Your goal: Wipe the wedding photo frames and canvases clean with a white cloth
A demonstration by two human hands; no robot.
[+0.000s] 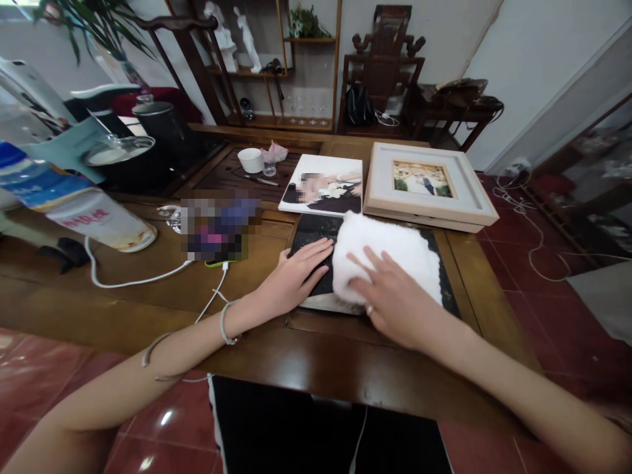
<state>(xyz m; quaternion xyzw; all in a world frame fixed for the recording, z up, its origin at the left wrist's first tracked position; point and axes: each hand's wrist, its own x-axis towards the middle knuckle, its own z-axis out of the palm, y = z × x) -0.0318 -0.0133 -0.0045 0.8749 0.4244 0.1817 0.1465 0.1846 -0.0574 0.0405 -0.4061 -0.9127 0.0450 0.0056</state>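
A fluffy white cloth [395,237] lies on a dark, flat rectangular panel [316,232] near the table's front edge. Spread over the cloth, my right hand [390,289] presses down with its fingers apart; a ring shows on one finger. My left hand [303,273] rests flat on the left part of the panel, fingers stretched out and close to the cloth's edge. Much of the panel is hidden under the cloth. Just behind it lie a white-edged photo print [323,184] and a pale wooden picture frame [429,184] holding a small photo.
A charging device [217,230], blurred out, lies left of my hands with white cables. Further left stand a large bottle [99,217], a pot with a glass lid [121,148] and a dark kettle [162,125]. A white cup [251,160] sits on the slatted tea tray [217,174].
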